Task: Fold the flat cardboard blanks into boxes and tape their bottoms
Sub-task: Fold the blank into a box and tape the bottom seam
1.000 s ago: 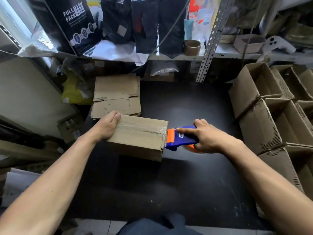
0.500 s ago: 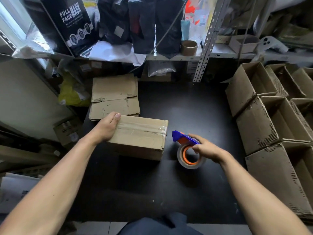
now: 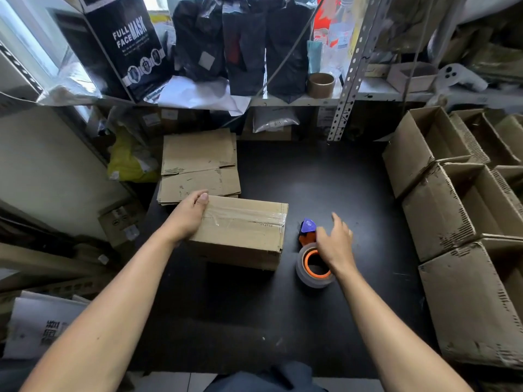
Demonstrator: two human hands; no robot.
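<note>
With a strip of clear tape now across its bottom, the brown cardboard box (image 3: 240, 230) sits on the black surface (image 3: 325, 179), its far left corner gripped by the left hand (image 3: 188, 217). Just right of it, the right hand (image 3: 335, 244), fingers spread, has let go of the blue-and-orange tape dispenser (image 3: 311, 254), so this box looks finished. Behind the box, a black carton (image 3: 124, 43) on the shelf reads "FULL FACE MASK".

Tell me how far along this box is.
Done: clear tape runs across the box; finished boxes are stacked at right. In hand: left hand holds it; right hand is open over the tape dispenser. Left: the flat blanks.
</note>
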